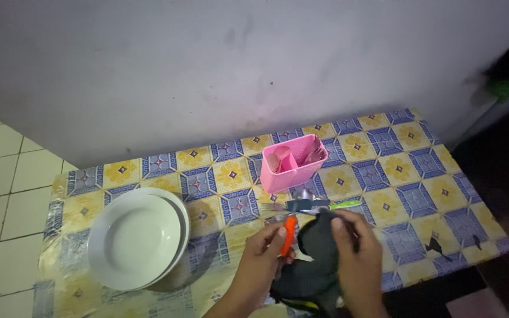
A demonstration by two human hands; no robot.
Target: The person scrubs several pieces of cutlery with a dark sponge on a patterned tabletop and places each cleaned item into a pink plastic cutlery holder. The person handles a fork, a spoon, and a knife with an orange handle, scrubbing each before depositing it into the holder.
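My left hand (264, 249) grips an orange-handled utensil (288, 234) near the table's front edge. My right hand (356, 254) presses a dark cloth (316, 259) around the same bundle of cutlery. A fork (274, 208), a spoon bowl (305, 195) and a green handle (346, 204) stick out above the cloth. Just beyond them stands a pink cutlery holder (294, 162), with compartments inside.
A stack of white deep plates (138, 237) sits on the left of the table. The table wears a blue and yellow patterned cover (396, 168) and stands against a grey wall. White floor tiles (1, 176) lie to the left, a dark area to the right.
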